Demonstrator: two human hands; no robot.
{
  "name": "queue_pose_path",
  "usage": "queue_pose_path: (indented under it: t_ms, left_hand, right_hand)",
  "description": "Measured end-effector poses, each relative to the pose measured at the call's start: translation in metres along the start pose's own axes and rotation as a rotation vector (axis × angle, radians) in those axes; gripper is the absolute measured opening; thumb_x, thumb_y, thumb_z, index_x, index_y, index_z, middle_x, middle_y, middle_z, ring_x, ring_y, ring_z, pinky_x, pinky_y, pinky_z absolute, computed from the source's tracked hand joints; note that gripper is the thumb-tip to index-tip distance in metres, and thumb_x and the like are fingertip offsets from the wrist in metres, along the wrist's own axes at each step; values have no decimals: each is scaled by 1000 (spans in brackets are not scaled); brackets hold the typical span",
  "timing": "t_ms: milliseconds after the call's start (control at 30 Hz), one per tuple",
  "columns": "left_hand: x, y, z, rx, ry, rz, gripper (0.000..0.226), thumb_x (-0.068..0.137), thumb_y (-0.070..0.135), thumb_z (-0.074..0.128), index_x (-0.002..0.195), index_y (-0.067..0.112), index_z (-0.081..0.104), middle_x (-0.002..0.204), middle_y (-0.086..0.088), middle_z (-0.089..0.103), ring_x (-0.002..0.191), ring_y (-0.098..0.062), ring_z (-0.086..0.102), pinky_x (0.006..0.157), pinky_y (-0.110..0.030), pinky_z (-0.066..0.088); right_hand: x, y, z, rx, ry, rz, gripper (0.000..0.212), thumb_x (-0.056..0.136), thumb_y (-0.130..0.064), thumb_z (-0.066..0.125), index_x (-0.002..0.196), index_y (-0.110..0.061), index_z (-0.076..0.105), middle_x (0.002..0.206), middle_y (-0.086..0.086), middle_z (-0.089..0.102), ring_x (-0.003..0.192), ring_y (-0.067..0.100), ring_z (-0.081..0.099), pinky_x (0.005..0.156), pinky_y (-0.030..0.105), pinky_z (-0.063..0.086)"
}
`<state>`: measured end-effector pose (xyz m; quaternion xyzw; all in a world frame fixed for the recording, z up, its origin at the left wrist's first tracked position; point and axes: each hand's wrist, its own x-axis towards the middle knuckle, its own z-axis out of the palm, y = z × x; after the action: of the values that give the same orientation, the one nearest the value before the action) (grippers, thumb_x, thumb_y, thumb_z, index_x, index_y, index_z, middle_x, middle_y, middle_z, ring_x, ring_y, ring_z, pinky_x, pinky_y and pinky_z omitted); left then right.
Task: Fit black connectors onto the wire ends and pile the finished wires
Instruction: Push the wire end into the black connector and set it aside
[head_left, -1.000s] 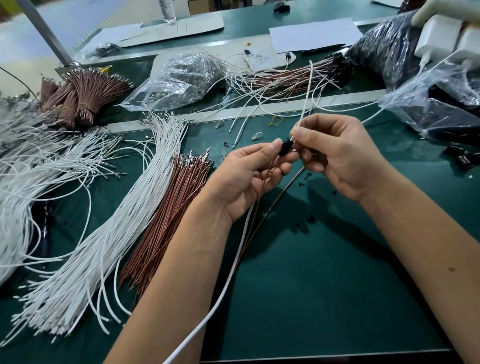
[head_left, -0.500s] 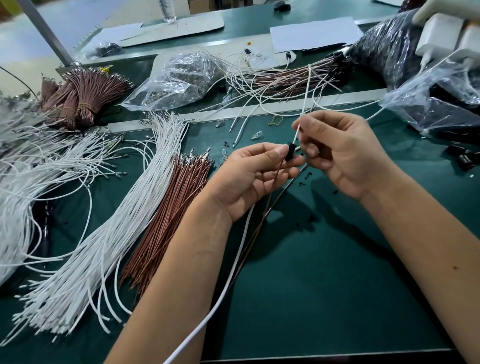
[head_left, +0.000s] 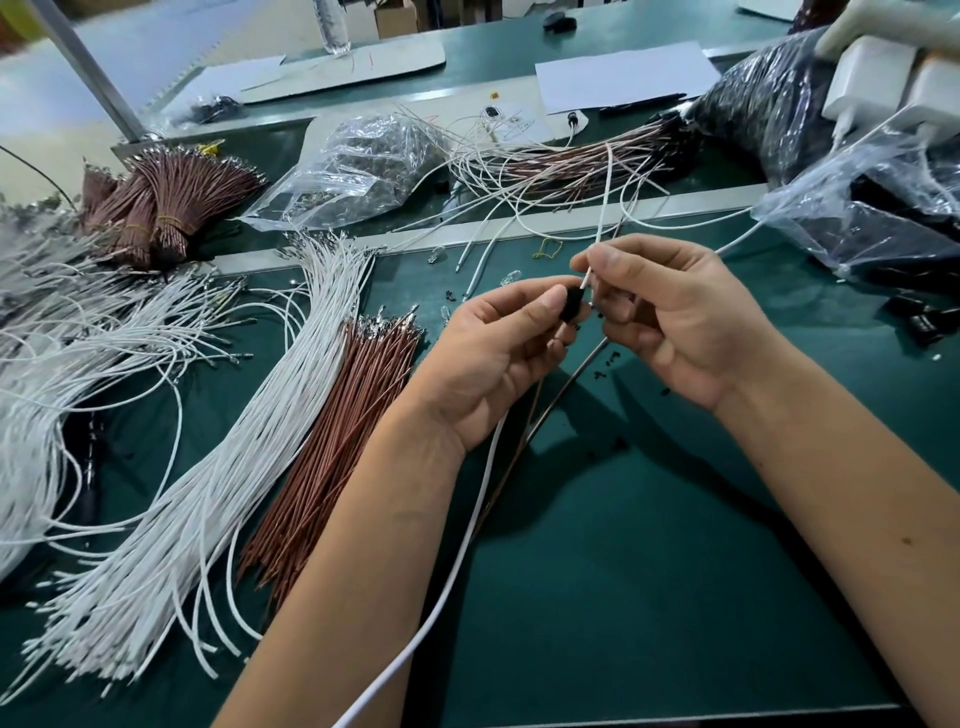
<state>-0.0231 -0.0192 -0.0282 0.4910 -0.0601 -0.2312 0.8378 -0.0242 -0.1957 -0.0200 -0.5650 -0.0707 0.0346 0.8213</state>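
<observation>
Above the green mat, both hands close together. Left hand: thumb and fingers pinched on a black connector. Right hand: thumb and forefinger clamped on a white wire, its lower end touching the connector's top, the rest rising toward the far heap of wires. On the left of the mat, side by side, a white bundle and a brown bundle.

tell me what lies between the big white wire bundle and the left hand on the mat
A bundle of brown wires lies there on the green mat, right beside the white wire bundle and short of the left hand, in the head view.
</observation>
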Motion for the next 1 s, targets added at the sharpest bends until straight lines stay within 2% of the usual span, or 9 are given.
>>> queue_pose_path:
  t_ms: [133, 267, 367, 467, 567, 667, 833, 933, 1000]
  left_hand:
    - [1, 1, -3, -32, 7, 20, 17, 81, 14, 70, 96, 12, 78, 92, -9, 75, 77, -15, 68, 76, -21, 58]
    - [1, 1, -3, -63, -11, 52, 27, 81, 11, 70, 107, 7, 73, 93, -13, 75, 75, -17, 71, 74, -22, 60]
    - [4, 1, -1, -125, 87, 118, 30, 78, 8, 70, 108, 5, 69, 91, -13, 75, 76, -17, 73, 73, -23, 61]
    - [5, 2, -4, -70, 210, 183, 24, 75, 13, 72, 98, 14, 72, 88, -4, 77, 76, -10, 69, 68, -20, 55]
    - [4, 0, -4, 16, 234, 173, 22, 74, 18, 73, 96, 18, 72, 88, 0, 77, 75, -8, 67, 66, -18, 50]
    - [4, 0, -3, 39, 237, 152, 23, 74, 17, 74, 96, 13, 72, 88, -2, 76, 71, -10, 65, 65, -18, 54]
    - [5, 1, -4, 49, 273, 156, 7, 89, 8, 69, 94, 11, 72, 86, -3, 76, 68, -10, 67, 70, -22, 57]
    - [5, 4, -5, -58, 300, 155, 7, 93, 6, 65, 96, 9, 71, 84, -3, 76, 67, -10, 68, 66, -20, 58]
    - [5, 7, -7, -131, 328, 176, 8, 94, 5, 63, 97, 8, 70, 83, -4, 76, 68, -11, 68, 66, -20, 57]
  right_hand:
    - [0, 2, 1, -108, -13, -1, 15, 80, -21, 75, 85, -7, 77, 68, 2, 64, 54, 9, 43, 41, 17, 27]
    - [0, 4, 1, -132, 24, -19, 20, 79, -28, 78, 89, -11, 78, 73, 6, 66, 53, 10, 46, 40, 17, 30]
    - [0, 9, 5, -234, 68, -41, 30, 80, -40, 77, 89, -12, 73, 74, 7, 65, 51, 10, 50, 38, 18, 33]
    - [-2, 14, 9, -411, 49, -79, 35, 78, -46, 80, 83, -12, 72, 64, 2, 63, 48, 10, 50, 37, 20, 36]
    - [-3, 17, 11, -509, 30, -112, 23, 83, -37, 83, 77, -17, 75, 59, 2, 65, 45, 11, 52, 38, 22, 38]
    - [-3, 18, 11, -529, 28, -112, 18, 86, -30, 83, 76, -17, 76, 62, 16, 63, 49, 21, 51, 39, 23, 38]
    - [-2, 14, 4, -514, -48, -17, 17, 91, -18, 78, 79, -7, 73, 60, 2, 60, 49, 12, 49, 37, 19, 33]
    - [-4, 7, -2, -534, -185, 79, 18, 92, -10, 75, 74, -10, 72, 60, 4, 59, 48, 10, 48, 39, 18, 32]
    - [-6, -1, -8, -573, -391, 196, 18, 91, -5, 74, 73, -9, 71, 59, 5, 60, 46, 8, 47, 39, 16, 32]
